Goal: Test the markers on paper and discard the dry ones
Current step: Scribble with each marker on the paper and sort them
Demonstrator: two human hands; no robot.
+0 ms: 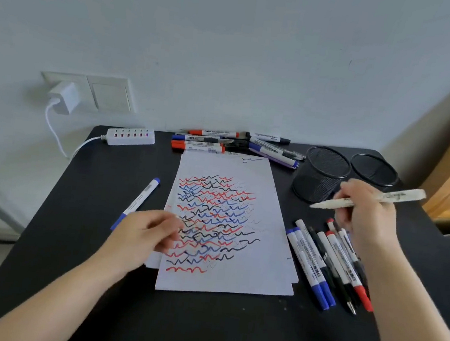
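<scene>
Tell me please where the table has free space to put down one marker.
Free: the near strip between the paper and table front edge, and the left side around the lone blue marker. Crowded: the marker row under the right hand, the back pile, the mesh cups.

Two mesh cups (320, 175), one power strip (131, 136), two hands (143, 238)

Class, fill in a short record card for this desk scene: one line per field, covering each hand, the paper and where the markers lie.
right hand: holds a white marker above the table
left hand: empty, blurred, on the paper's left edge
paper: covered in red, blue and black squiggles
marker groups: pile at the wall; row right of the paper; single blue-capped marker on the left
mesh cups: two, black
</scene>
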